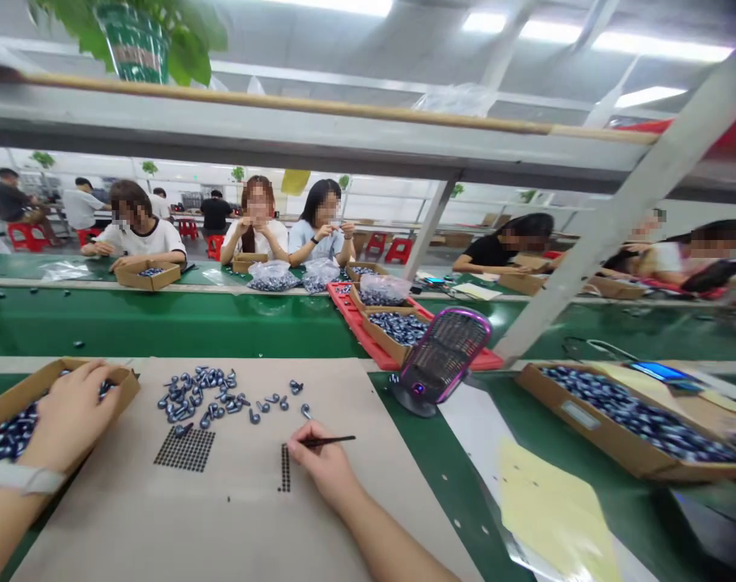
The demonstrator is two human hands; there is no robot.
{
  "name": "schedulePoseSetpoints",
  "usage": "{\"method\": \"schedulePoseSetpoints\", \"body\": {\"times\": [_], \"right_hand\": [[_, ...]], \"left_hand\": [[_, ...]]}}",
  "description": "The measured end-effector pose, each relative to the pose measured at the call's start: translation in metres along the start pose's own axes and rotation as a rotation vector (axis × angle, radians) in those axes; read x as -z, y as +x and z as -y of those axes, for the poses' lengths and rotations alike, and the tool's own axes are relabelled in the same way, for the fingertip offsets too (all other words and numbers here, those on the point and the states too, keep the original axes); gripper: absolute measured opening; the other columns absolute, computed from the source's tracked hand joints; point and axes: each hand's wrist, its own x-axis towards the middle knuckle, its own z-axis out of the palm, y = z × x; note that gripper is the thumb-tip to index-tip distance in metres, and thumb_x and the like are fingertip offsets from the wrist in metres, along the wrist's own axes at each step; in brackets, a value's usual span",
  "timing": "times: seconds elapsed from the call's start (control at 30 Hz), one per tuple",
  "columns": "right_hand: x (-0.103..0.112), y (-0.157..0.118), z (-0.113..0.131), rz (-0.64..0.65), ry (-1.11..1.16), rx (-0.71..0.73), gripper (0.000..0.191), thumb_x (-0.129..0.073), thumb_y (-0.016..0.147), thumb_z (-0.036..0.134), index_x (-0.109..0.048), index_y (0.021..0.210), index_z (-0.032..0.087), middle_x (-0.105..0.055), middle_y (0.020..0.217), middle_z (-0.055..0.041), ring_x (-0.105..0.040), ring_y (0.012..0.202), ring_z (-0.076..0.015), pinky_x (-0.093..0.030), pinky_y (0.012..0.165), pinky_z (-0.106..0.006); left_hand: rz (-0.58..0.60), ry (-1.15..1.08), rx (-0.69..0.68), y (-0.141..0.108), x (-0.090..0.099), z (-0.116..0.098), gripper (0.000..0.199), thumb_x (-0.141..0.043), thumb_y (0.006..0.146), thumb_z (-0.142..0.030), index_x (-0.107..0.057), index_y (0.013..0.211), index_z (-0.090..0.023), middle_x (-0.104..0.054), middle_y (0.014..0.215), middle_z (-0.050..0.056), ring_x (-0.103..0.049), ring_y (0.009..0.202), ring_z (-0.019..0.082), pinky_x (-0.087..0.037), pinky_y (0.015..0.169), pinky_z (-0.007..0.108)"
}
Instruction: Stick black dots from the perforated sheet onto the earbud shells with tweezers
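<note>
My left hand (77, 412) rests over the cardboard box (122, 396) of dark earbud-shaped parts at the left edge; its fingers reach toward the parts, and whether they grip one is hidden. My right hand (322, 461) pinches a thin dark tool (337, 440), perhaps tweezers, above the beige board (234, 533). Beside its fingertips is a narrow strip of small black dots (285, 469). A larger grid of black dots (186, 451) lies further left, with one part on its top edge. Several loose earbud parts (195, 392) are scattered behind it.
A small purple-rimmed fan (446, 356) stands right of the board. Behind it, a red tray (359, 327) holds boxes of parts. Another box (622, 440) and yellow paper (549, 509) lie at right. A shelf (343, 129) crosses overhead; people sit across the green bench.
</note>
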Motion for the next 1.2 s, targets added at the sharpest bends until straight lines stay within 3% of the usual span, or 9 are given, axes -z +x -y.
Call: {"method": "schedulePoseSetpoints", "body": {"times": [0.13,0.27,0.37,0.47,0.67,0.77,0.87,0.97,1.2], "right_hand": [[0.009,0.002,-0.004,-0.239,-0.076,0.056,0.037,-0.071,0.072,0.055,-0.058,0.068,0.02,-0.059,0.066,-0.0007,-0.054,0.067,-0.0187,-0.044,0.067,-0.032],[0.029,0.008,-0.012,-0.448,-0.178,0.09,0.033,-0.067,0.081,0.05,-0.057,0.074,0.019,-0.059,0.071,0.0002,-0.057,0.072,-0.0178,-0.046,0.071,-0.033],[0.042,0.014,-0.02,-0.511,-0.256,0.081,0.028,-0.065,0.088,0.041,-0.058,0.077,0.016,-0.059,0.073,0.002,-0.058,0.07,-0.0141,-0.048,0.071,-0.031],[0.047,0.018,-0.027,-0.532,-0.317,0.069,0.025,-0.062,0.092,0.037,-0.06,0.081,0.015,-0.06,0.076,0.0018,-0.059,0.069,-0.0126,-0.051,0.069,-0.03],[0.044,0.018,-0.03,-0.588,-0.4,0.068,0.024,-0.062,0.093,0.035,-0.06,0.081,0.015,-0.061,0.075,0.0021,-0.059,0.068,-0.0116,-0.052,0.067,-0.029],[0.043,0.018,-0.03,-0.639,-0.414,0.066,0.024,-0.063,0.092,0.034,-0.059,0.079,0.015,-0.059,0.072,0.0032,-0.058,0.066,-0.0112,-0.051,0.065,-0.028],[0.045,0.018,-0.032,-0.684,-0.415,0.06,0.024,-0.062,0.092,0.034,-0.058,0.078,0.015,-0.058,0.071,0.0036,-0.057,0.065,-0.011,-0.051,0.064,-0.027],[0.047,0.018,-0.034,-0.71,-0.417,0.054,0.025,-0.063,0.092,0.034,-0.059,0.077,0.015,-0.058,0.071,0.0034,-0.058,0.066,-0.0112,-0.051,0.064,-0.027],[0.044,0.027,-0.03,-0.69,-0.401,0.043,0.027,-0.064,0.092,0.036,-0.058,0.075,0.015,-0.058,0.069,0.004,-0.057,0.062,-0.0105,-0.05,0.063,-0.027]], "left_hand": [[0.123,-0.32,-0.299,-0.01,-0.027,-0.076,0.04,-0.041,0.085,-0.031,-0.067,0.11,-0.013,-0.06,0.133,0.019,-0.054,0.124,0.035,-0.036,0.111,0.05],[0.263,-0.446,-0.49,-0.021,-0.059,-0.155,0.03,-0.051,0.085,-0.023,-0.069,0.108,-0.019,-0.064,0.13,0.011,-0.055,0.124,0.027,-0.041,0.109,0.041],[0.335,-0.515,-0.577,-0.034,-0.079,-0.203,0.027,-0.055,0.085,-0.019,-0.069,0.109,-0.019,-0.068,0.12,0.01,-0.059,0.117,0.026,-0.044,0.103,0.038],[0.377,-0.548,-0.597,-0.05,-0.091,-0.234,0.028,-0.055,0.088,-0.027,-0.067,0.112,-0.017,-0.067,0.117,0.013,-0.058,0.114,0.03,-0.043,0.1,0.044],[0.452,-0.645,-0.766,-0.068,-0.096,-0.24,0.038,-0.055,0.09,-0.038,-0.063,0.121,-0.018,-0.062,0.116,0.015,-0.053,0.114,0.035,-0.04,0.098,0.05],[0.512,-0.703,-0.878,-0.068,-0.101,-0.238,0.034,-0.059,0.087,-0.028,-0.065,0.12,-0.022,-0.063,0.112,0.012,-0.055,0.11,0.032,-0.042,0.096,0.047],[0.591,-0.751,-0.926,-0.068,-0.111,-0.241,0.024,-0.055,0.086,-0.014,-0.072,0.1,-0.022,-0.066,0.101,0.011,-0.059,0.101,0.029,-0.045,0.092,0.043],[0.627,-0.825,-0.867,-0.067,-0.12,-0.244,0.024,-0.048,0.087,-0.009,-0.071,0.082,-0.017,-0.065,0.093,0.013,-0.062,0.092,0.028,-0.048,0.087,0.042],[0.62,-1.111,-0.54,-0.056,-0.124,-0.244,0.014,-0.052,0.086,-0.017,-0.064,0.093,-0.015,-0.067,0.1,0.013,-0.064,0.094,0.027,-0.05,0.088,0.042]]}}
